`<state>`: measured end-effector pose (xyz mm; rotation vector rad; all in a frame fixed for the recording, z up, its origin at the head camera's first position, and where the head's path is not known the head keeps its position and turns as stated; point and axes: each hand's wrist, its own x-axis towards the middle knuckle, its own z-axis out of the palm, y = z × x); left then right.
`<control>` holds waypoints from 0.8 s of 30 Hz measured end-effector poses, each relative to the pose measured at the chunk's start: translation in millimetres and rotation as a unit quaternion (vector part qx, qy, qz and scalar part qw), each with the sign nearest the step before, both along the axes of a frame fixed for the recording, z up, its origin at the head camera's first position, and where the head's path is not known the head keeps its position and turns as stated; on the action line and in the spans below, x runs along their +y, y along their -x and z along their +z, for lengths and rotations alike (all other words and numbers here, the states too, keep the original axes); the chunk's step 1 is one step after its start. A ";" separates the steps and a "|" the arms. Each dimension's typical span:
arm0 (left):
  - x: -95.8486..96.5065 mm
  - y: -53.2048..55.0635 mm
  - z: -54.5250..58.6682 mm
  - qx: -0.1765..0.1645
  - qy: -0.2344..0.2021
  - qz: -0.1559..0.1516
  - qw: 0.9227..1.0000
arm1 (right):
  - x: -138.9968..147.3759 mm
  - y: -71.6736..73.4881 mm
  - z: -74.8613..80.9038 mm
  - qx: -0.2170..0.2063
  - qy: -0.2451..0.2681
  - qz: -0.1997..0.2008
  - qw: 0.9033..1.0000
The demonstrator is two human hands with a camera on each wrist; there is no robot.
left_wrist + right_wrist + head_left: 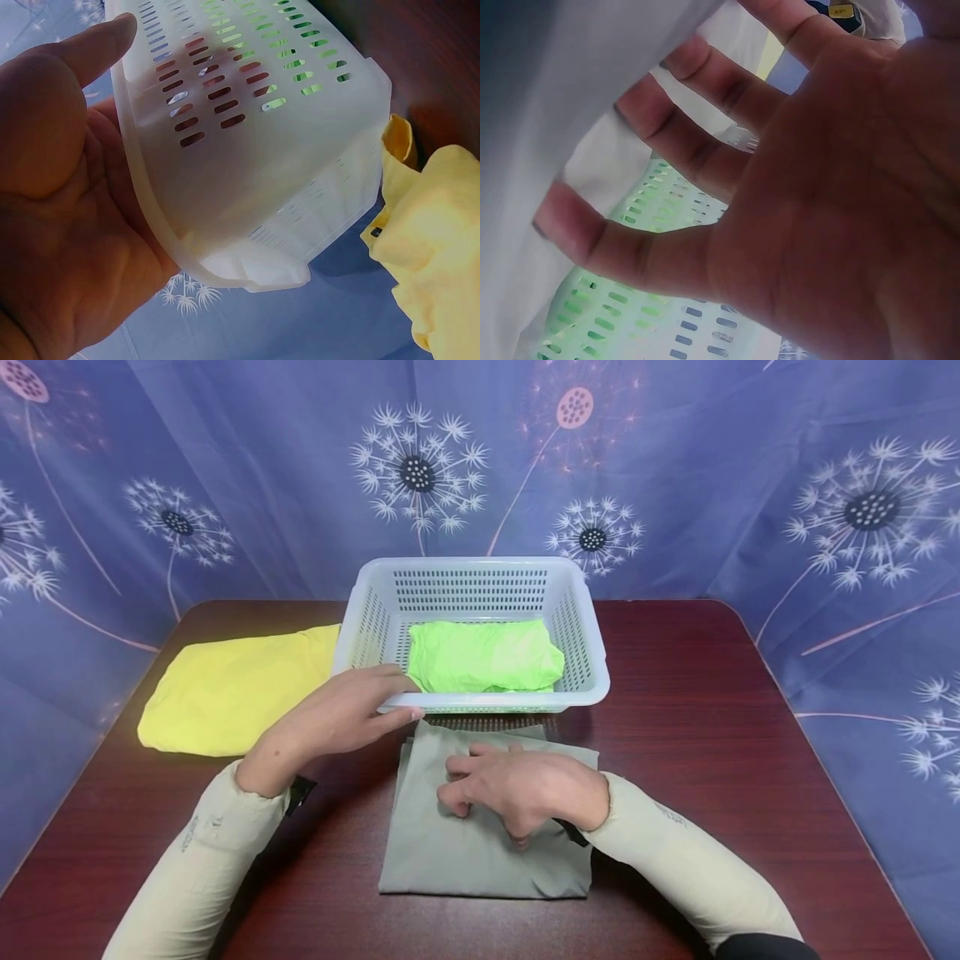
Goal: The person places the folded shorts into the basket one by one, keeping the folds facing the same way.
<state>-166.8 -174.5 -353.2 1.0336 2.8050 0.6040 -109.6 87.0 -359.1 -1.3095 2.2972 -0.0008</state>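
My left hand [337,708] holds the near left rim of a white plastic basket [510,700]. In the left wrist view its thumb [101,51] lies outside the perforated wall, with the fingers over the rim. Inside the basket lies a folded bright green garment [483,653]. Nearer to me, a folded grey-green cloth [457,864] lies flat on the table. My right hand [528,789] rests on it palm down, fingers spread and slightly bent. The right wrist view shows the fingertips [566,214] touching the cloth.
A folded yellow garment [232,693] lies on the table left of the basket. The dark red-brown wooden table [712,735] reaches back to a blue curtain [300,468] printed with dandelions, which hangs behind and along both sides.
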 end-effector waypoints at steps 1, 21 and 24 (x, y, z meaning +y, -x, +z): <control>0.1 0.1 0.3 0.000 0.000 0.000 1.000 | -0.6 0.4 0.1 -0.001 -0.002 -0.001 1.000; -0.8 1.0 1.3 -0.010 -0.013 -0.001 1.000 | 7.7 1.0 0.2 -0.017 0.023 -0.005 1.000; -1.6 0.6 1.6 -0.012 -0.014 -0.001 1.000 | 10.7 1.4 -0.8 -0.020 0.032 0.003 0.999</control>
